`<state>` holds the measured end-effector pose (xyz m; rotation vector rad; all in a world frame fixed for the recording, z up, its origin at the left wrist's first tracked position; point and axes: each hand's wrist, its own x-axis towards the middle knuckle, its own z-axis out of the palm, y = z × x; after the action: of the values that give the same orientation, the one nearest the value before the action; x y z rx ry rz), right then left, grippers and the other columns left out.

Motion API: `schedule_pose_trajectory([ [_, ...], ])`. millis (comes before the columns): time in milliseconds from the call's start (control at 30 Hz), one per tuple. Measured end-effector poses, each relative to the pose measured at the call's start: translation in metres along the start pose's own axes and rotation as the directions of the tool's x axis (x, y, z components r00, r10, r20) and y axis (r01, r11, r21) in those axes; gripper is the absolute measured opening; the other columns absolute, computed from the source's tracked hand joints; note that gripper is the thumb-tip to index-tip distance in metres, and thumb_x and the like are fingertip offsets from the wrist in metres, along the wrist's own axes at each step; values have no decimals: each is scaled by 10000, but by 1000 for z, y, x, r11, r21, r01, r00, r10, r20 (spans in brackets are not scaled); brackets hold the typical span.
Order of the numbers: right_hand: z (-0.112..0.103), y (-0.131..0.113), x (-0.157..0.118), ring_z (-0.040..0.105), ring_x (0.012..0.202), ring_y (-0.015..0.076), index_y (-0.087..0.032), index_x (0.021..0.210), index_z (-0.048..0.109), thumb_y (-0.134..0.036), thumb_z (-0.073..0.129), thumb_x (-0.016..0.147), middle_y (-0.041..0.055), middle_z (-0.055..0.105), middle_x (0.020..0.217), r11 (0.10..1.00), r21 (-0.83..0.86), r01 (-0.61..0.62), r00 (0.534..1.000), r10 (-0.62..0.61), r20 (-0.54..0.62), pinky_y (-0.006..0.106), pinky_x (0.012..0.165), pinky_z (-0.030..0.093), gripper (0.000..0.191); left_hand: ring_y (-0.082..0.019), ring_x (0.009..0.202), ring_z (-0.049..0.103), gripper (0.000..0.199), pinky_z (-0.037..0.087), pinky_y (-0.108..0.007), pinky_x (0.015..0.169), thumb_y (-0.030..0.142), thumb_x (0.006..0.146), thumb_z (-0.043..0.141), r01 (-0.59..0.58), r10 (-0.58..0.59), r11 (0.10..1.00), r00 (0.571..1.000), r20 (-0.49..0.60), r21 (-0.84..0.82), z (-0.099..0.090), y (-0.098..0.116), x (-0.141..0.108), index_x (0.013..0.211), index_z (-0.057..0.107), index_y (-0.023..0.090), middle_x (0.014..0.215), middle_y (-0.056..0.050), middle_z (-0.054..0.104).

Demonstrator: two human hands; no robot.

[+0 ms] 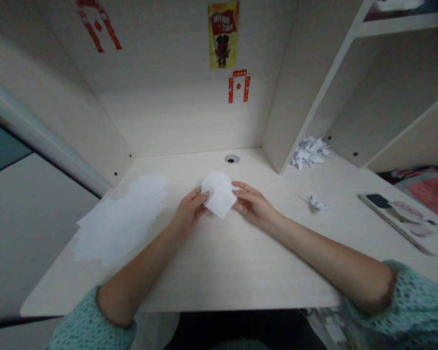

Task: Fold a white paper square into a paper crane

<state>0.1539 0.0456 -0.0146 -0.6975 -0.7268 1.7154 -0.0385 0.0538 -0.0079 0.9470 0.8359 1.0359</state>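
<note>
A white sheet of paper is held above the middle of the desk, its top edge curved and one corner pointing down toward me. My left hand pinches its left side between thumb and fingers. On the right side, my right hand grips the paper's edge, thumb and fingers closed on it. Loose white sheets lie spread in a pile on the left of the desk. To the right of my right hand sits one small folded paper piece.
A heap of folded white paper pieces rests by the upright divider. A phone lies at the right on the desk. Near the back panel is a round cable hole. Red and yellow stickers are on the panel.
</note>
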Motion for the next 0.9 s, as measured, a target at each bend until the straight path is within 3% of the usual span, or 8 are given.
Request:
schedule_pose_trajectory([
  [200,4,-1,-2,557,632,85,-208,828,654,-192,761,613,-39,619,701,993,-106,44,999,-42,18,225,644,478,240,-158,723,579,449,431,-249,630,389,698,688,65,-66,998,996,64,6,0,3,-2,1058,604,132,903,-87,655],
  [367,4,-1,-3,525,595,75,-206,836,662,-209,758,619,-39,603,674,989,-140,42,999,-38,30,196,589,449,238,-168,721,587,539,416,-252,639,322,619,759,102,-109,993,985,133,54,0,6,-3,1085,585,116,907,-96,667],
  [900,2,1,-2,560,646,92,-203,824,664,-207,767,601,-32,625,690,994,-108,25,999,-22,28,220,653,445,246,-182,738,602,458,430,-276,665,290,629,755,185,-191,979,979,77,83,-1,7,-3,1030,635,105,942,-122,677],
])
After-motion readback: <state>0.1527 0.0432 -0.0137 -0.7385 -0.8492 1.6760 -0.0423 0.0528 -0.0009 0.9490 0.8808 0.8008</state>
